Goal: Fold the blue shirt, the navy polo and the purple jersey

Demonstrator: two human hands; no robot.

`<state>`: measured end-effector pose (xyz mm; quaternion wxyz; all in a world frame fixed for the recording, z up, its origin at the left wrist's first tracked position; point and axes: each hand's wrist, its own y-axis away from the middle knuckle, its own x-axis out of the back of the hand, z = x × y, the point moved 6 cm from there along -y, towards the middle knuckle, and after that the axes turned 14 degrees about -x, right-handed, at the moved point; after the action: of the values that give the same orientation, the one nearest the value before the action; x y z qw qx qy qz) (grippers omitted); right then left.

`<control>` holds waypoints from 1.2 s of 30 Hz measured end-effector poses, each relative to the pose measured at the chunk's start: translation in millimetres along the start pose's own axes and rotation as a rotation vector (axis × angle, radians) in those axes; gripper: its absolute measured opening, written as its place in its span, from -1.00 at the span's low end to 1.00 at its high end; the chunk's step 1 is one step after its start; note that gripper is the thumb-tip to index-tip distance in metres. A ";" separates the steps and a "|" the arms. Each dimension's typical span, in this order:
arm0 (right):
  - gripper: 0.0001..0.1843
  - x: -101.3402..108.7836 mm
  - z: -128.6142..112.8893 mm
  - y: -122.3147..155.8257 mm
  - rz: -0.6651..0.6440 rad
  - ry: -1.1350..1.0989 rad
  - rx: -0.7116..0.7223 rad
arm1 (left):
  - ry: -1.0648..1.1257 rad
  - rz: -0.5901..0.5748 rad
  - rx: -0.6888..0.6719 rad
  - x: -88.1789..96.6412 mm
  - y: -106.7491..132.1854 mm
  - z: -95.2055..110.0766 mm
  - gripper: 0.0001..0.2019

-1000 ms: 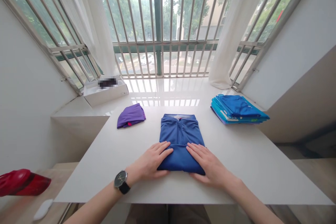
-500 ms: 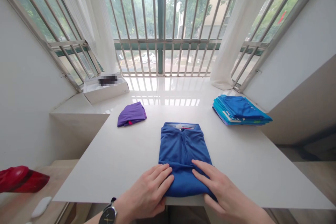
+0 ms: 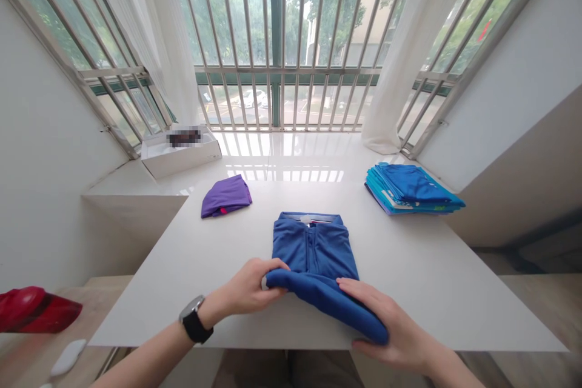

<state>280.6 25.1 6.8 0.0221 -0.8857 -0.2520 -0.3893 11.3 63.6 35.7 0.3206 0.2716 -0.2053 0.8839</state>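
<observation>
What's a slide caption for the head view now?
Left hand and right hand hold the near end of a blue garment on a white table, purple cloth and folded stack beyond.

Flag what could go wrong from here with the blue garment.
1. The folded lower part of the blue garment slants, its end at the left hand farther from the near edge than its end at the right hand, so the fold could end up crooked.
2. That right-hand end is close to the near edge of the table, so it might slip over if let go.
</observation>
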 end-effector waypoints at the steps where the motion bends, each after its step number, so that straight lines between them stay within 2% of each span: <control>1: -0.17 -1.8 2.6 -0.3 0.025 -0.025 -0.012 | 0.058 0.032 0.042 2.2 -2.1 -4.6 -0.83; 3: -0.33 -4.6 6.0 -2.8 0.082 -0.094 -0.038 | 0.154 0.109 0.118 4.3 -4.6 -15.8 -0.80; 6: -0.69 -3.9 8.8 -11.8 0.156 -0.240 -0.105 | 0.274 0.194 0.196 2.5 -4.3 -32.4 -0.71; 7: -0.71 -2.5 9.2 -15.9 0.173 -0.301 -0.134 | 0.302 0.219 0.212 2.1 -3.4 -36.7 -0.68; 12: -0.51 2.3 10.6 -37.9 0.174 -0.589 -0.283 | 0.305 0.349 0.280 6.2 4.6 -48.0 -0.56; 15: -0.42 -2.3 15.6 -46.1 0.153 -0.713 -0.385 | 0.216 0.384 0.323 9.5 6.9 -49.9 -0.53; 18: -0.37 -6.1 21.3 -49.6 0.160 -0.782 -0.438 | 0.114 0.392 0.305 12.1 2.6 -47.2 -0.55; 22: -0.40 -2.9 23.3 -53.1 0.246 -0.729 -0.416 | 0.046 0.374 0.252 11.7 -7.4 -42.3 -0.59; 28: -0.46 -0.3 27.2 -58.7 0.400 -0.462 -0.452 | -0.011 0.402 0.255 11.2 -11.1 -45.1 -0.64; 36: -0.50 3.3 34.1 -62.5 0.453 -0.354 -0.466 | -0.081 0.421 0.330 8.2 -10.0 -54.1 -0.67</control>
<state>276.6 89.0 -24.4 -0.1385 -0.9539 0.0461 -0.2622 -6.1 103.5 1.0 0.0725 0.3064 -0.1230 0.9411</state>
